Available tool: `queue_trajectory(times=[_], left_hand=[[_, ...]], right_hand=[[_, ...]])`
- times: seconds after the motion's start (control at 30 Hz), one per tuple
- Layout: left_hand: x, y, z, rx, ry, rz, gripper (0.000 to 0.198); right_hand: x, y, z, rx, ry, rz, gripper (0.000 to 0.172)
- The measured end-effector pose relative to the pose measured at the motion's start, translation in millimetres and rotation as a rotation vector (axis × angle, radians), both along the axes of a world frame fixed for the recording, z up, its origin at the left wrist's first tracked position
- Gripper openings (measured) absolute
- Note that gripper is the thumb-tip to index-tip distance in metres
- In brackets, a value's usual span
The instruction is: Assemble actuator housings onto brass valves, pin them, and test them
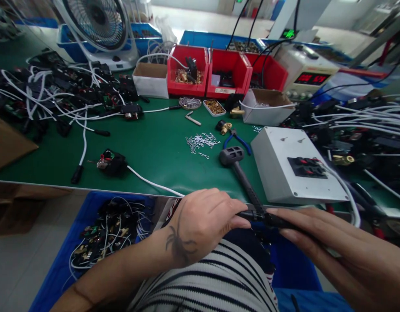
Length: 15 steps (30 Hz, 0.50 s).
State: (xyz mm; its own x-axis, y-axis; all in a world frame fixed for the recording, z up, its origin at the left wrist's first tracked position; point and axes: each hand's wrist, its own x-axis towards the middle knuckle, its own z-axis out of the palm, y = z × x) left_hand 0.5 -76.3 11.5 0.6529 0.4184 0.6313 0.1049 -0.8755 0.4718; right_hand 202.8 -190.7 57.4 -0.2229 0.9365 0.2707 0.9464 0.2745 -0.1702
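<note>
My left hand [206, 223] is closed on a black cable connector [248, 214] at the table's front edge. A white cable [154, 185] runs from under that hand to a black device [112, 162] with exposed parts, lying on the green table. My right hand [317, 234] pinches another black connector [279, 220], end to end with the first one; whether they are joined I cannot tell. Just beyond both hands lies a grey hammer [240, 167], its handle towards them. The grey box [274, 169] with red and black terminals stands right of the hammer.
Silver clips [201, 142] and blue pliers [236, 141] lie mid-table. Red bins [188, 86] and a power supply [304, 71] stand behind. Cabled devices heap at left [56, 91] and right [362, 130]. A blue crate [60, 260] is below left; a fan [99, 26] stands back left.
</note>
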Motion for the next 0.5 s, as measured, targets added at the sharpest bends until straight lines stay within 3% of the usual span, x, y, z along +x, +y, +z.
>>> queue_trajectory(times=[0.23,0.4,0.5], left_hand=[[2.3,0.8,-0.6,0.041,-0.04,-0.022,0.017],[7.1,2.8,0.4,0.075,0.012,-0.037,0.015],[8.0,-1.6,-7.9,0.062,0.045,-0.044,0.022]], right_hand=[[-4.1,2.5,5.4,0.019,0.016,0.044,0.027],[-5.0,4.5,-1.7,0.076,0.007,0.071,0.025],[-9.3,5.0,-7.4,-0.079,0.064,0.047,0.025]])
